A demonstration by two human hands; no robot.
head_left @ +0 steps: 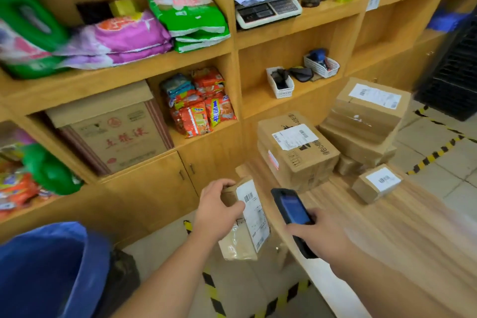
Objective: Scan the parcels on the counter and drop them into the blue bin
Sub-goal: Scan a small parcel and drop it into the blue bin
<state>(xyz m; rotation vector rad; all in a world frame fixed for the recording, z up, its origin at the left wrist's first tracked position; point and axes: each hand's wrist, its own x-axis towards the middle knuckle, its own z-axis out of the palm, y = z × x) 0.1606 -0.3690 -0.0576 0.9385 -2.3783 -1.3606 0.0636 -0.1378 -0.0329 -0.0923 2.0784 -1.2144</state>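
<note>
A wooden shelf unit [232, 59] fills the view from nine to one o'clock, stocked with bagged goods. The counter [387, 240] runs from the centre toward four o'clock, its rounded near edge just beside the held parcel. The blue bin [51, 266] is seen at eight o'clock, its rim open and apart from both arms; bare tiled floor with hazard tape [211, 289] lies between bin and counter. Cardboard parcels [296, 147] are stacked on the counter at one to two o'clock, a small labelled box [376, 183] lying apart from them. A small parcel [247, 219] is held off the counter by the left hand [219, 212], fingers curled over its top edge, thumb pressed on the label. A handheld scanner [294, 214] is gripped by the right hand [320, 235], fingers wrapped round its body, screen facing up.
</note>
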